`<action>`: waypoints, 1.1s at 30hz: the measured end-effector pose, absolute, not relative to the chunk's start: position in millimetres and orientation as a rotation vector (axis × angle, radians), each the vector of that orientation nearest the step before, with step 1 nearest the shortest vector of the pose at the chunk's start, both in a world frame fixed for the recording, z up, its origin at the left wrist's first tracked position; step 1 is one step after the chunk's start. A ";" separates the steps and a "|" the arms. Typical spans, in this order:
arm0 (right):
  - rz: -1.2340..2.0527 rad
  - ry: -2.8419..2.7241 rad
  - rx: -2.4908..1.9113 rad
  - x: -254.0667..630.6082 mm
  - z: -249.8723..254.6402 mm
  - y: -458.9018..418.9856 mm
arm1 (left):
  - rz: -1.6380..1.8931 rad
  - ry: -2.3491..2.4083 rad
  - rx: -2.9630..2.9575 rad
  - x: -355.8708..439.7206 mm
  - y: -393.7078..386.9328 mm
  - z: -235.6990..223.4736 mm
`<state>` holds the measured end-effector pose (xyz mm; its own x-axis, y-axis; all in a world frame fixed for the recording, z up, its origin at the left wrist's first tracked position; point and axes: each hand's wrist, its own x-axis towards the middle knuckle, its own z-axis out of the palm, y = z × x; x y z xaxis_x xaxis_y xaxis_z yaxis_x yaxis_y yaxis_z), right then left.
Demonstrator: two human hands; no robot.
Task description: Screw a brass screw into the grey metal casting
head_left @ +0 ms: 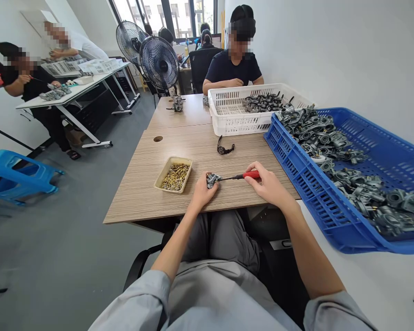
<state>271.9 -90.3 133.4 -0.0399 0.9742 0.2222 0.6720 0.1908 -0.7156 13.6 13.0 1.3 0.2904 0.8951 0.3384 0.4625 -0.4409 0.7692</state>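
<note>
My left hand [204, 189] is closed around a small grey metal part [213, 179] that rests on the wooden table [148, 193]. My right hand [267, 184] grips the red handle of a screwdriver [243, 176]; its dark shaft points left and the tip touches the metal part. A shallow beige tray [166, 168] of small brass screws sits just left of my left hand. A black wristwatch [225, 149] lies on the table beyond the part.
A blue crate [296, 170] holding several grey metal castings stands to my right. A white basket [227, 120] with more castings sits behind it, where a person in a dark shirt [232, 69] is seated. Two fans [158, 62], other workers and a blue stool [17, 172] are at left.
</note>
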 end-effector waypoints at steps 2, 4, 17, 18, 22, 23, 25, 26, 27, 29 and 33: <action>0.560 -1.776 -1.551 272.0 133.1 -90.4 | 1.049 1.209 2.020 13.5 13.1 1.0; 0.559 -1.775 -1.547 271.4 133.7 -90.5 | 1.054 1.210 2.016 13.5 13.0 0.7; 0.557 -1.786 -1.545 269.6 134.7 -92.4 | 1.045 1.224 2.007 13.2 12.0 2.7; 0.560 -1.786 -1.545 270.0 134.0 -92.3 | 1.048 1.223 2.007 13.2 12.2 2.5; 0.557 -1.782 -1.552 271.7 130.8 -91.6 | 1.052 1.226 2.008 13.2 12.7 1.4; 0.554 -1.781 -1.556 272.1 130.2 -91.3 | 1.051 1.228 2.009 13.3 12.7 1.1; 0.551 -1.777 -1.565 272.5 129.2 -90.8 | 1.051 1.230 2.008 13.3 12.7 0.9; 0.553 -1.775 -1.567 272.6 129.0 -90.7 | 1.052 1.229 2.008 13.3 12.6 1.0; 0.558 -1.773 -1.567 272.7 128.9 -90.6 | 1.054 1.228 2.007 13.3 12.6 1.1; 0.571 -1.770 -1.566 272.6 129.0 -90.8 | 1.056 1.224 2.008 13.3 12.4 1.6; 0.577 -1.766 -1.560 271.6 130.5 -91.7 | 1.051 1.224 2.007 13.3 12.0 2.8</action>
<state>271.6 -91.7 130.5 -0.0290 0.9774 0.2092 0.6651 0.1751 -0.7259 13.3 12.0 2.8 0.2766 0.9021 0.3314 0.4642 -0.4273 0.7758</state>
